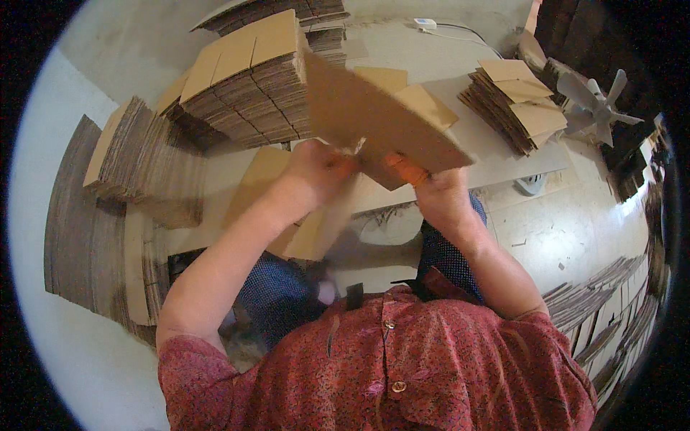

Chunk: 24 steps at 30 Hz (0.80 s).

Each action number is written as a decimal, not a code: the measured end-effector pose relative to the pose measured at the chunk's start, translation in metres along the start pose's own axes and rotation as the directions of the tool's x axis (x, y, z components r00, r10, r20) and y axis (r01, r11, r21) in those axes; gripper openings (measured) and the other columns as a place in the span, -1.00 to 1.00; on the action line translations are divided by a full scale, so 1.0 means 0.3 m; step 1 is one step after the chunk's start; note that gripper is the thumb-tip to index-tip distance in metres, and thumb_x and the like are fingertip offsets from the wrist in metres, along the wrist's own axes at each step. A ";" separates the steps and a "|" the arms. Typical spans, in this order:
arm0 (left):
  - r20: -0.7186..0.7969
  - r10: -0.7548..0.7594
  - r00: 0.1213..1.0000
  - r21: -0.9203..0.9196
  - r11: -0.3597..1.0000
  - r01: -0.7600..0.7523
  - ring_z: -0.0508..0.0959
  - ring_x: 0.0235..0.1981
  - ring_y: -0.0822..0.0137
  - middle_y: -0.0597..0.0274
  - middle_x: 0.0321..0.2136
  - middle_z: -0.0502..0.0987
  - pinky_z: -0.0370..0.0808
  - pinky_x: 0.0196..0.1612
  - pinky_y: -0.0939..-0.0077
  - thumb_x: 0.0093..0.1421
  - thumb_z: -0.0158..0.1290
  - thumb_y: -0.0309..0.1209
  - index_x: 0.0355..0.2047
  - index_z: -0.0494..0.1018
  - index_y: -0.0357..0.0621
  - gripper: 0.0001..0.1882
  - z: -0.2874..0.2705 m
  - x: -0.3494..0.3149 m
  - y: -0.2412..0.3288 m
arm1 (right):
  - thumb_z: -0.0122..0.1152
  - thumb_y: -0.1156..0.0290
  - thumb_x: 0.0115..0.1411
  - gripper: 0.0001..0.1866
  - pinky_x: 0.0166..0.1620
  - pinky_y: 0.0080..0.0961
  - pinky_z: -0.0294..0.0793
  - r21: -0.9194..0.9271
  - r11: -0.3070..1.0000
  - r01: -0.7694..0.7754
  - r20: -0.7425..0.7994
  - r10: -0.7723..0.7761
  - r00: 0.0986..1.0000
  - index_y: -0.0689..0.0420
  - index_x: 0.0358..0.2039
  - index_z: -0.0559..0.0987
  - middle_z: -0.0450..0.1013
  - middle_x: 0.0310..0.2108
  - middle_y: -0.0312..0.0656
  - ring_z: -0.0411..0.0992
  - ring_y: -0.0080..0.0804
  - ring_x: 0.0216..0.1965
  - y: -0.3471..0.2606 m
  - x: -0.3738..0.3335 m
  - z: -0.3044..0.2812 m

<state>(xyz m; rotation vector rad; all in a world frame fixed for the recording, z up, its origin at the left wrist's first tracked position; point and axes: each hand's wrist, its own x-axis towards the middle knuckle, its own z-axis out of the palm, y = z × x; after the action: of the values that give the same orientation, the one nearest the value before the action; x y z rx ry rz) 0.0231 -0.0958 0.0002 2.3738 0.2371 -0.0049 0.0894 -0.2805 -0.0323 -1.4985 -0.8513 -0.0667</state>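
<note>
A brown cardboard sheet (381, 115) is held up at a tilt over the table, with a notch in its lower left edge. My right hand (440, 192) grips its lower right part, with an orange covering on a finger. My left hand (316, 172) is closed by the notch, also with orange at its fingertips; it is slightly blurred and its fingers are partly hidden. Below the left hand, another cardboard piece (316, 226) slants down, blurred; whether that hand also holds it, I cannot tell.
A tall stack of cardboard pieces (248, 79) stands at the back left, more stacks (136, 158) at the far left. A fanned pile (514, 100) lies at the right of the table (402, 50), beside a grey fan (598, 104). Cardboard bundles (604, 309) are on the floor, lower right.
</note>
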 end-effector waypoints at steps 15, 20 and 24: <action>-0.023 0.098 0.995 0.039 0.995 -0.097 0.46 -0.51 -0.03 -0.08 -0.58 0.48 0.40 -0.39 0.22 0.04 0.04 -0.33 -0.54 0.50 -0.27 -0.78 0.027 0.024 0.004 | 0.17 0.48 0.09 -0.82 -0.30 -0.47 0.39 -0.257 0.945 -0.203 0.104 0.236 0.966 0.27 -0.29 0.51 0.49 -0.42 -0.17 0.36 -0.55 -0.35 0.083 -0.013 -0.069; -0.095 0.004 0.995 -0.073 0.997 -0.011 0.37 -0.67 0.35 -0.05 -0.69 0.44 0.36 -0.53 0.35 0.05 0.02 -0.39 -0.52 0.49 -0.33 -0.80 0.039 0.031 -0.028 | 0.20 0.28 0.10 -0.72 -0.54 -0.36 0.38 -0.181 0.963 -0.199 0.071 0.214 0.974 0.30 -0.47 0.55 0.42 -0.65 0.05 0.32 -0.53 -0.64 0.108 -0.021 -0.060; -0.159 0.251 0.955 0.089 0.967 -0.239 0.27 -0.68 0.49 0.11 -0.77 0.36 0.32 -0.58 0.43 0.08 0.03 -0.33 -0.54 0.48 -0.36 -0.73 0.055 0.015 0.015 | 0.19 0.28 0.09 -0.74 -0.53 -0.32 0.40 -0.370 0.921 -0.119 0.157 0.188 0.970 0.27 -0.47 0.56 0.42 -0.62 0.11 0.39 -0.28 -0.66 0.070 -0.018 -0.046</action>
<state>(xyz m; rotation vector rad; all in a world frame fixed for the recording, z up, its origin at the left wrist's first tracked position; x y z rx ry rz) 0.0294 -0.1096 -0.0090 2.4592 0.0203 0.3126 0.1030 -0.2924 -0.0505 -1.9365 -0.9028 0.0419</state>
